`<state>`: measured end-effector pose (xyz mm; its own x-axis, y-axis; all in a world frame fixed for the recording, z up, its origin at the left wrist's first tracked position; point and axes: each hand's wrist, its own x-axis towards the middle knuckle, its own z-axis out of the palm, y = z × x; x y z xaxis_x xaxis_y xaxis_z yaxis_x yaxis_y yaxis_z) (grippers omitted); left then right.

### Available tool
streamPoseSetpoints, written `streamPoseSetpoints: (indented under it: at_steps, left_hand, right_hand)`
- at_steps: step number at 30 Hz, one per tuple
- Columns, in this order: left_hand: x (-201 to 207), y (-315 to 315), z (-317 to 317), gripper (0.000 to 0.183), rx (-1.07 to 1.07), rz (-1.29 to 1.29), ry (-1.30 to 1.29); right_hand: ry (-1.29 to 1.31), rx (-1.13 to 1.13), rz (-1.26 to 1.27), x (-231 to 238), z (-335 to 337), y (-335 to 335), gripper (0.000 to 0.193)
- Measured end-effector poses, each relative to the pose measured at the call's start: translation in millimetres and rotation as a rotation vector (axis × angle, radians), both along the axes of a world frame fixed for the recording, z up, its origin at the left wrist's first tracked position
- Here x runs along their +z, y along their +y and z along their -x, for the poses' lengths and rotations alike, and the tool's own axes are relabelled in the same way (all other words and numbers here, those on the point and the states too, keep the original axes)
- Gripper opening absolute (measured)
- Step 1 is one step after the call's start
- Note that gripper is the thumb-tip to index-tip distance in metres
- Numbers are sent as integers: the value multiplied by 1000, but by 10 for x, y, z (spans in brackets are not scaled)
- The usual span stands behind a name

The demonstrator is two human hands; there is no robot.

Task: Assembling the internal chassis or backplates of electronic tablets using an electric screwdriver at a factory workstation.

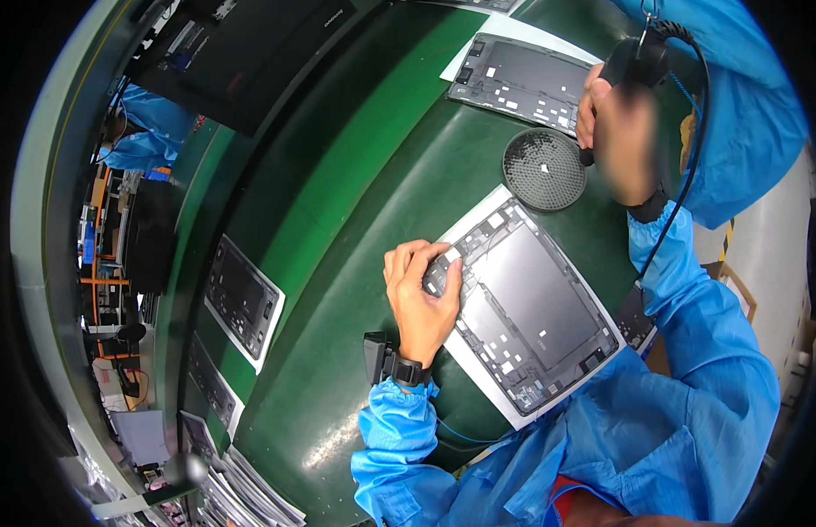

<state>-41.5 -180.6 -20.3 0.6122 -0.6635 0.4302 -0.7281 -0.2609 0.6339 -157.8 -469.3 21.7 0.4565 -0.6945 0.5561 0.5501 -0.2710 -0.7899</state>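
A tablet housing [535, 303] with its grey inner side up, dotted with small white pads, lies aslant on a white sheet [478, 373]. My left hand [424, 294] is bent over its left corner, thumb on top and fingers curled at the edge. To the upper right, my right hand [626, 158] is wrapped round a black corded tool [636, 61]; a blur over the hand hides part of the grip. The tool's dark lower end pokes out below the fingers. Just left of that hand is a round black textured dish [538, 180] with a small white piece in it.
Another housing [522, 83] lies beyond the dish. More flat panels [243, 294] rest on the green bench [355, 290] at left, above stacked sheets [250, 492]. The tool's black cord [702, 132] loops down past my right arm. Blue clothing of another person [750, 123] is close at upper right.
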Motion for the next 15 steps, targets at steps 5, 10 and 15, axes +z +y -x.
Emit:
streamPoseSetpoints:
  at_steps: [5,10,15]
  left_hand:
    - [-15,7,-2,22,-5,7,1]
    - [-3,13,-8,22,-6,14,-8]
    - [-37,68,-36,22,-4,27,41]
  right_hand:
    - [-9,-3,17,-9,2,-24,21]
    - [24,-34,29,-22,19,-19,21]
    - [-74,-1,28,296,-38,259,23]
